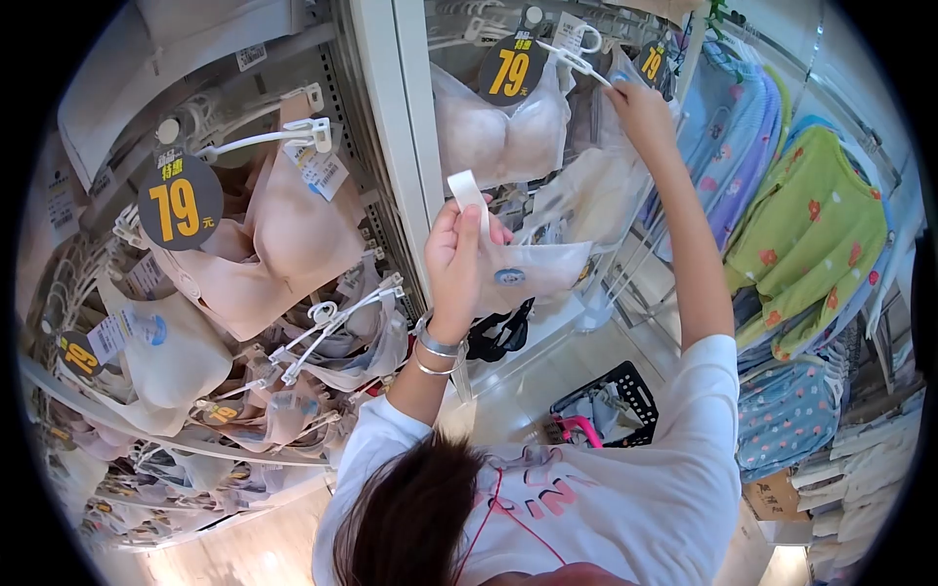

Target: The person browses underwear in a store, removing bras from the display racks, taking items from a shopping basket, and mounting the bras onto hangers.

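Strap (pixel 471 200) flat, hanger (pixel 574 62) steady

The white bra (pixel 547 271) hangs just below the left hand (pixel 455 259), which pinches its strap; the right hand (pixel 640 109), well apart, grips the hanger's end. Gentle, level handling should avoid snags

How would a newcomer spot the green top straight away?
At the picture's right, clothes hang in a row. The green top is among them, above a blue garment. Orange-red flowers on green set it apart from its blue and purple neighbours.

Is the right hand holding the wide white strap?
No, the left hand grips the white strap, while the right hand is up at a white hanger.
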`<action>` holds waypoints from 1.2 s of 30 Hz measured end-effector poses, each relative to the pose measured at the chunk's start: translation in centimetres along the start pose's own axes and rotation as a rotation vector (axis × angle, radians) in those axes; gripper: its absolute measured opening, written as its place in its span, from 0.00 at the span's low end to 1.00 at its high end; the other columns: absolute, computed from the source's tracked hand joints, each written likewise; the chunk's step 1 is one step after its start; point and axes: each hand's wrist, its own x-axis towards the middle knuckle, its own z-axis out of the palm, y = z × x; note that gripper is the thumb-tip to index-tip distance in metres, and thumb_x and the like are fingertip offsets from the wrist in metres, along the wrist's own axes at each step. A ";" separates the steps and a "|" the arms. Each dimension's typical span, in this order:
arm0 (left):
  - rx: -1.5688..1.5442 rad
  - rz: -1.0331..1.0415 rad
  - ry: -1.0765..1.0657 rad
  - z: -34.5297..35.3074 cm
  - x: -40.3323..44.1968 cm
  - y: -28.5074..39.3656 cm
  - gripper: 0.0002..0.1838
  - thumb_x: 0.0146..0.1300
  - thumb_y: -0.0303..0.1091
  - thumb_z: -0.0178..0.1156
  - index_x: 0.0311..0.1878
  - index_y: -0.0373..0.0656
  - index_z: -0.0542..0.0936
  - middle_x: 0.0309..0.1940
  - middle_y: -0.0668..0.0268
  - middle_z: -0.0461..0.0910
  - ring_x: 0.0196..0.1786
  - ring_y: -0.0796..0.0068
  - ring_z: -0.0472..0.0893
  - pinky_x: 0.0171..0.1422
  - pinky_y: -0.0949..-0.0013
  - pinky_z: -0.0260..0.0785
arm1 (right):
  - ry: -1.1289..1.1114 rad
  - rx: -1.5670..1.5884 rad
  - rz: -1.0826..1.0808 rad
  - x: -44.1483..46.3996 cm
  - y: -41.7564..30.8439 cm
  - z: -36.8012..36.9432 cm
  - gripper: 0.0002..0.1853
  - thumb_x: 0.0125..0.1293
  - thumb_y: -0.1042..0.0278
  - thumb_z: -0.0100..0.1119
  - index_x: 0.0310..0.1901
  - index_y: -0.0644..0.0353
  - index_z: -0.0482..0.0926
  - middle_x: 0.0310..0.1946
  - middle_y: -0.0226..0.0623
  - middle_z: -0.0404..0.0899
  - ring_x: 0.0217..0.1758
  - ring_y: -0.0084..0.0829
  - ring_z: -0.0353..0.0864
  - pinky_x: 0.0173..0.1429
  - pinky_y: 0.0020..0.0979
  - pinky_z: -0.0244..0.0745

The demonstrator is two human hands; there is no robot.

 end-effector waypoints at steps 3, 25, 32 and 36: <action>0.031 -0.067 0.018 0.5 0.0 -1.3 0.13 0.74 0.38 0.46 0.48 0.36 0.70 0.24 0.71 0.70 0.28 0.79 0.75 0.38 0.74 0.71 | -0.051 0.047 0.100 -2.6 1.7 -0.4 0.14 0.62 0.56 0.56 0.36 0.57 0.84 0.28 0.49 0.80 0.34 0.50 0.80 0.39 0.45 0.73; -0.209 -0.461 -0.091 5.9 -3.5 -8.3 0.14 0.70 0.39 0.53 0.40 0.36 0.75 0.21 0.71 0.71 0.18 0.89 0.61 0.20 0.82 0.52 | -0.089 -0.413 0.020 -25.8 -2.8 -9.8 0.04 0.62 0.68 0.56 0.37 0.55 0.78 0.29 0.35 0.76 0.20 0.37 0.77 0.22 0.35 0.71; -0.340 -0.613 0.226 5.9 -5.2 -10.1 0.14 0.67 0.41 0.58 0.33 0.38 0.75 0.21 0.68 0.73 0.18 0.87 0.65 0.19 0.81 0.55 | -0.057 -0.443 0.074 -27.7 -4.1 -9.9 0.06 0.64 0.67 0.57 0.41 0.54 0.78 0.29 0.33 0.77 0.23 0.37 0.78 0.23 0.34 0.70; -0.484 -0.610 0.212 5.0 -6.3 -12.0 0.12 0.67 0.40 0.57 0.39 0.39 0.74 0.28 0.64 0.78 0.22 0.86 0.69 0.20 0.82 0.56 | -0.096 -0.409 0.088 -28.7 -4.3 -9.5 0.06 0.64 0.67 0.57 0.42 0.54 0.78 0.30 0.33 0.78 0.25 0.37 0.79 0.25 0.34 0.71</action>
